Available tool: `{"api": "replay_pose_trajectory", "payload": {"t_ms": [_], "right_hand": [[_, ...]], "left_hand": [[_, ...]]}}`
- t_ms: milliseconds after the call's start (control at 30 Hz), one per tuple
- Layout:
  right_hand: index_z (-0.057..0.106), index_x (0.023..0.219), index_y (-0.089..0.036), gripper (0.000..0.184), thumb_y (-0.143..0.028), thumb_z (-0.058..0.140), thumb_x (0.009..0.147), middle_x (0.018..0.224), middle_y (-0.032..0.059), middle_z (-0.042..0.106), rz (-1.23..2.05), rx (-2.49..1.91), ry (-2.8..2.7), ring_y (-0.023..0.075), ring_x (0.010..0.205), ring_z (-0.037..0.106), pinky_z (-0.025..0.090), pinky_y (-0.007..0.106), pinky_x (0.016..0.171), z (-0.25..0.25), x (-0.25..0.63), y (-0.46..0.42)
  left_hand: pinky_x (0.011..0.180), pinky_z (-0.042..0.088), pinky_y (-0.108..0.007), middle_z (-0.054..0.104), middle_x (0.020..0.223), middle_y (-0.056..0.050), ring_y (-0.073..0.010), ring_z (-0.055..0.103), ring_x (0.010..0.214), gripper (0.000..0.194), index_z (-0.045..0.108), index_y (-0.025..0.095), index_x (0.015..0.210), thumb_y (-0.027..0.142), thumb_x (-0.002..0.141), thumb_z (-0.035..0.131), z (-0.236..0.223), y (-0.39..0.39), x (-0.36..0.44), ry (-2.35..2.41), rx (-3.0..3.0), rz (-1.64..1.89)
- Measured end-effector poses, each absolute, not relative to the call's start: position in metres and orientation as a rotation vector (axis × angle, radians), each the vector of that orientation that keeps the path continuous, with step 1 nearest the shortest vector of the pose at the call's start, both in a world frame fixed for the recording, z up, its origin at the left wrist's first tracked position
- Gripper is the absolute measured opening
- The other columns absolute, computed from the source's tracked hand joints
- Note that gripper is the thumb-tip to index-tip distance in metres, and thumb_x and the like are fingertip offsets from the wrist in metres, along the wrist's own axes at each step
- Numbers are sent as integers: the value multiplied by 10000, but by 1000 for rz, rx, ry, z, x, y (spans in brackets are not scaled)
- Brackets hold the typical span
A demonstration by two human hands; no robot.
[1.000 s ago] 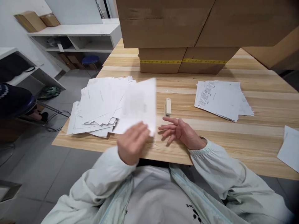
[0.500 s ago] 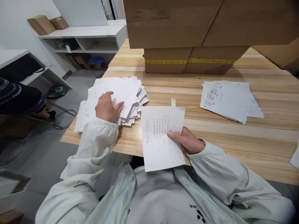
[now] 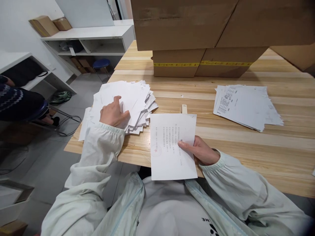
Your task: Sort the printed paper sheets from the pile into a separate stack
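My right hand [image 3: 200, 149] grips a printed sheet of paper [image 3: 173, 167] by its right edge, thumb on top and the other fingers hidden underneath. A faint red stamp mark shows on the sheet, which overhangs the table's near edge. On the left, my left hand [image 3: 113, 113] rests on a thick, untidy pile of white papers [image 3: 133, 93], its thumb and index finger spread apart and nothing held. Just beyond the held sheet, a small pale object [image 3: 183, 108] is partly covered; its kind is unclear. A second, fanned stack of papers [image 3: 246, 106] lies to the right.
Large cardboard boxes [image 3: 177, 26] are stacked at the back of the wooden table [image 3: 221, 137]. White shelves [image 3: 98, 32] stand behind on the left, with a blue stool [image 3: 101, 63] nearby. Another person [image 3: 19, 101] sits at the far left.
The view has shifted slightly. My left hand's index finger has bent a little on the pile, while my right hand keeps hold of the same sheet.
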State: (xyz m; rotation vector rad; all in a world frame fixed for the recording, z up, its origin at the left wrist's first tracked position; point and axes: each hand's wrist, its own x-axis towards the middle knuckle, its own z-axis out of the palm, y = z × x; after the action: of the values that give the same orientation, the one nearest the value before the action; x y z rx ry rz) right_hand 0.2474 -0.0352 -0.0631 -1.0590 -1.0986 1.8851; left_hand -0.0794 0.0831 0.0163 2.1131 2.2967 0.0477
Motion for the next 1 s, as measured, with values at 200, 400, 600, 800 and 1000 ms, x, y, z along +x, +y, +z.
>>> {"api": "replay_pose_trajectory", "payload": {"t_ms": [200,400,600,800,1000], "right_hand": [[751,1133,-180,432,-459,783,805,1135,126,761,1878,-1045,-1113,266,956,750,604,449,895,-64,248,-35],[754,1143,-193,423,-448,787,807,1145,122,760,1888,-1018,-1102,260,941,754,604,454,905,-64,248,-36],[748,1165,-201,413,-434,773,825,1161,120,756,1892,-1016,-1122,256,947,756,612,444,898,-67,250,-36],[741,1186,-207,410,-422,765,838,1194,122,744,1908,-992,-1102,257,968,754,610,452,916,-65,249,-36],[741,1190,-198,422,-424,768,835,1186,129,746,1891,-1006,-1124,259,969,753,611,449,911,-66,249,-35]], "left_hand": [[1006,472,-519,615,1384,-219,-411,636,1183,873,242,136,1545,423,784,559,20,75,-80,2191,2146,60],[986,479,-547,642,1317,-252,-441,640,1160,953,131,71,1576,430,795,542,20,76,-77,2199,2134,44],[1013,461,-538,591,1390,-266,-427,625,1197,946,138,72,1586,362,785,548,21,74,-83,2135,2153,59],[989,459,-564,703,1185,-254,-419,659,1104,1000,86,49,1590,412,796,573,22,80,-73,2291,2063,113],[983,452,-577,682,1218,-266,-419,659,1097,1036,72,63,1602,288,738,599,20,86,-71,2290,2078,142]]}}
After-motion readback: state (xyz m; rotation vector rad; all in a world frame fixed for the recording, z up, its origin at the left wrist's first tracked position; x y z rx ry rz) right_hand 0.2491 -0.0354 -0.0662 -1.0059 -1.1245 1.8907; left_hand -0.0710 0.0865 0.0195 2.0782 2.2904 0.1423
